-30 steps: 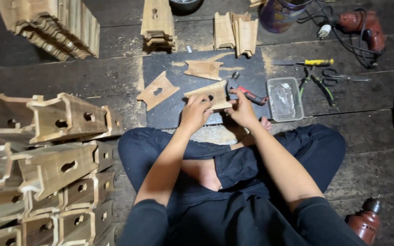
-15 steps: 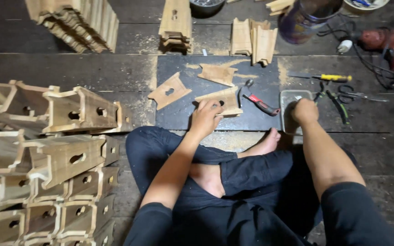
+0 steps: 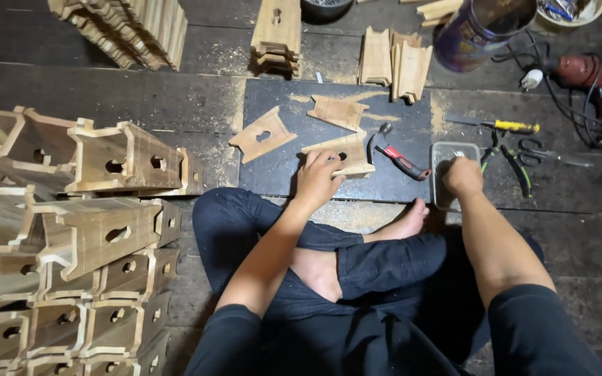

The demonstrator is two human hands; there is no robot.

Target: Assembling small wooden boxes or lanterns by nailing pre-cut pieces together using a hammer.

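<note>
- Two crossed legs in dark trousers fill the near middle of the floor, with a bare foot [image 3: 407, 224] poking out toward the dark mat [image 3: 391, 115].
- Stacked at the near left are many open wooden boxes [image 3: 71, 237], each with holes cut in its sides.
- The left hand [image 3: 318, 177] lies just past the knees, fingers curled down onto a flat wooden piece [image 3: 346, 152] at the near edge of the mat, gripping its near end.
- The right hand [image 3: 462, 175] sits to the right, loosely closed with its fingertips dipped into a small clear tray [image 3: 442, 154]; whether it has pinched anything inside cannot be told.
- A hammer [image 3: 398, 157] with a red and black handle lies on the mat between the two hands, just beside the wooden piece.
- Two more cut wooden pieces [image 3: 263, 134] lie farther out on the mat.
- Pliers [image 3: 513, 163] and a yellow-handled screwdriver [image 3: 503, 125] lie to the right of the tray.
- A red electric drill [image 3: 590, 76] with its cord rests at the far right, near a dark can [image 3: 475, 31].
- More piles of cut wood [image 3: 276, 31] stand along the far side.
</note>
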